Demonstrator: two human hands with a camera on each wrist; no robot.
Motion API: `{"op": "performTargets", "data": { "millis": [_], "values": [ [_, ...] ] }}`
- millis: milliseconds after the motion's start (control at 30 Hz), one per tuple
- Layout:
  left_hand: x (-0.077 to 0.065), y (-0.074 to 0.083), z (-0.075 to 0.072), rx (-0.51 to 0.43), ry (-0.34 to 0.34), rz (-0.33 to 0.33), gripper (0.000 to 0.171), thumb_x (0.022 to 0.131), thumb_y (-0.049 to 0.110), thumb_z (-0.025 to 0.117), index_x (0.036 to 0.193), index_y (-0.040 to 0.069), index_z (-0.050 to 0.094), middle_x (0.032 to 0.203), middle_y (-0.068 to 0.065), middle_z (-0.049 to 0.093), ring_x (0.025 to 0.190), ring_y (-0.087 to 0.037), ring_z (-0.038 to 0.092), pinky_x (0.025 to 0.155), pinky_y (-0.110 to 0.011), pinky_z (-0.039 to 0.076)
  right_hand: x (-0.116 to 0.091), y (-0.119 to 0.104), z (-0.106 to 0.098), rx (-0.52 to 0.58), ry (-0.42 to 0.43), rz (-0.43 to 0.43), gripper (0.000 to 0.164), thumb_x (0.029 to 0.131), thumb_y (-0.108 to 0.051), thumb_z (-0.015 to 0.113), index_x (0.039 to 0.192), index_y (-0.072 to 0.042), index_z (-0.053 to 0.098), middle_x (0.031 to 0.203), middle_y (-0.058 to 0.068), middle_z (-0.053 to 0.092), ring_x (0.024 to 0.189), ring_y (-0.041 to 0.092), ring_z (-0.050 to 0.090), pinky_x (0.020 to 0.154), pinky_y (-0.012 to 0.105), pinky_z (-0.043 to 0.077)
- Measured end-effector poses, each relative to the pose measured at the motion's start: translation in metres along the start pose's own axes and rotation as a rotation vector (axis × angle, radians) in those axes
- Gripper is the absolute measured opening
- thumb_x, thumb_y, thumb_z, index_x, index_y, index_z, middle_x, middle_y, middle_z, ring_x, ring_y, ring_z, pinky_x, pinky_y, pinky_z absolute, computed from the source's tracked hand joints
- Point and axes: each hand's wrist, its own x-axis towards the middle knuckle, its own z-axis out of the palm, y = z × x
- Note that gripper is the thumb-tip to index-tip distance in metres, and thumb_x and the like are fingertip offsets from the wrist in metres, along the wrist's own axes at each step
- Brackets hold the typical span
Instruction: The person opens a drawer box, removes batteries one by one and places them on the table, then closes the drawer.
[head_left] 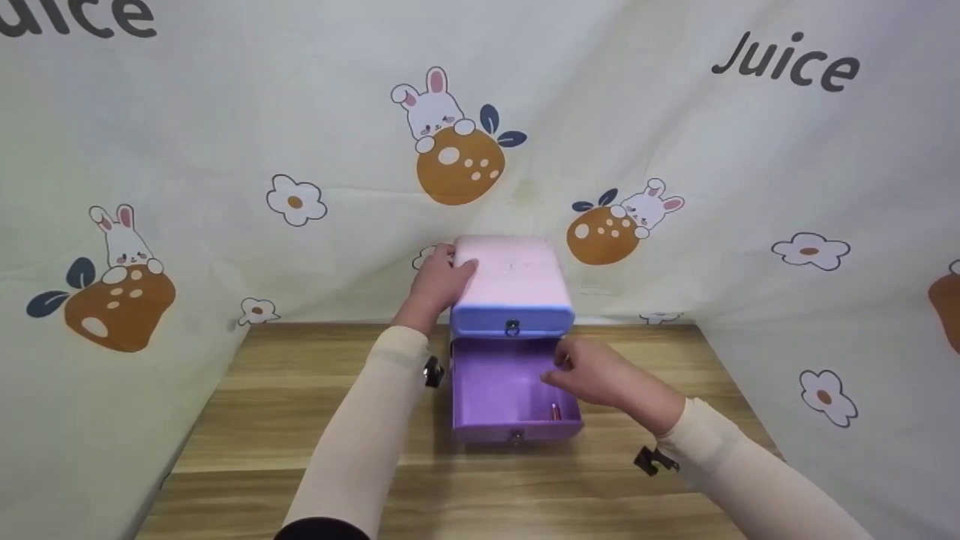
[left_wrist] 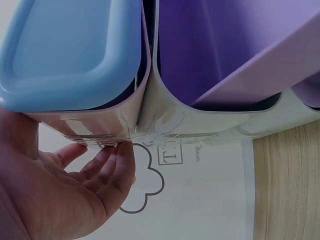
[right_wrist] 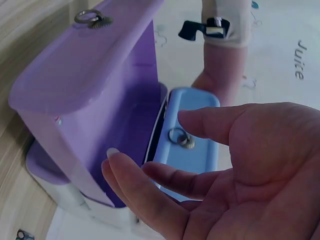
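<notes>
A small drawer cabinet with a pink top (head_left: 514, 270) stands on the table. Its blue upper drawer (head_left: 487, 320) is closed, while the purple drawer (head_left: 495, 390) below is pulled far out. Near that drawer's front right corner lies a small reddish object (head_left: 556, 412), too small to identify. My left hand (head_left: 442, 279) rests on the cabinet's upper left edge; in the left wrist view its fingertips touch the side wall. Over the right side of the purple drawer hovers my right hand (head_left: 600, 375), fingers loosely bent, and the right wrist view shows nothing between them.
A wood-grain table (head_left: 315, 435) carries the cabinet. Behind and beside it hangs a pale cloth (head_left: 360, 262) printed with rabbits and flowers. Metal ring pulls sit on the blue and purple drawer fronts. Another purple drawer (right_wrist: 45, 162) shows lower down in the right wrist view.
</notes>
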Motion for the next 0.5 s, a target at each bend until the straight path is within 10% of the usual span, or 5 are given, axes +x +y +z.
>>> {"op": "performTargets", "data": {
  "millis": [500],
  "values": [
    [0.0, -0.001, 0.001, 0.008, 0.008, -0.012, 0.067, 0.109, 0.046, 0.063, 0.159, 0.004, 0.049, 0.153, -0.019, 0.06, 0.141, -0.036, 0.057, 0.118, -0.052, 0.046, 0.022, -0.03, 0.024, -0.275, -0.17, 0.034, 0.037, 0.096, -0.036, 0.083, 0.081, -0.008, 0.064, 0.075, 0.008, 0.064, 0.073, 0.026, 0.064, 0.079, 0.05, 0.061]
  ]
}}
